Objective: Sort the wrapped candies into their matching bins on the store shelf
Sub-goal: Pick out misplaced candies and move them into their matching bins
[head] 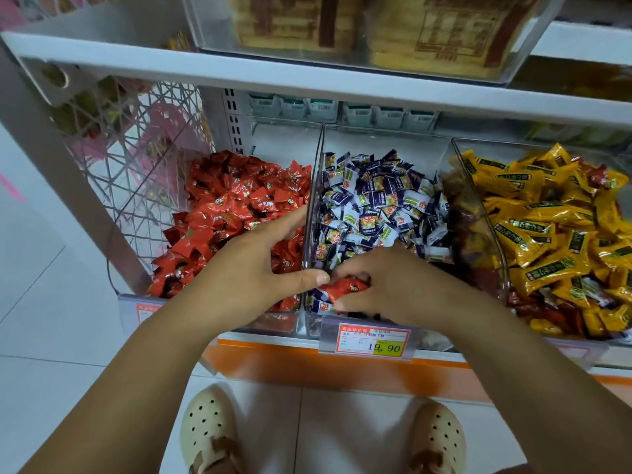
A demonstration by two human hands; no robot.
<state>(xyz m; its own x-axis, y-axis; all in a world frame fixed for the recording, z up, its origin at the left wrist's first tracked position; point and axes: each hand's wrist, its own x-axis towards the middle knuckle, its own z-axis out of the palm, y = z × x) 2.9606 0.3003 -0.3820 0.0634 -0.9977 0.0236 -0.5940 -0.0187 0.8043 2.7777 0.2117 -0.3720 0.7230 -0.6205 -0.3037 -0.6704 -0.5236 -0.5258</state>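
Note:
Three clear bins stand side by side on the shelf. The left bin [284,138] holds red wrapped candies [232,200]. The middle bin [386,138] holds purple-and-white candies [379,203]. The right bin [478,213] holds yellow candies [554,227] with some red ones along its left wall and front. My right hand [393,285] is at the front of the middle bin, fingers closed on a red candy [347,287]. My left hand [253,265] hovers over the front of the red bin, fingers spread, thumb touching the divider beside that candy.
A price tag [371,340] reading 19.90 hangs on the orange shelf edge [290,364]. An upper shelf [307,80] carries a clear box of biscuit packs [359,29]. A wire-mesh side panel [136,148] closes the left end. My two beige shoes [208,432] stand on white floor tiles.

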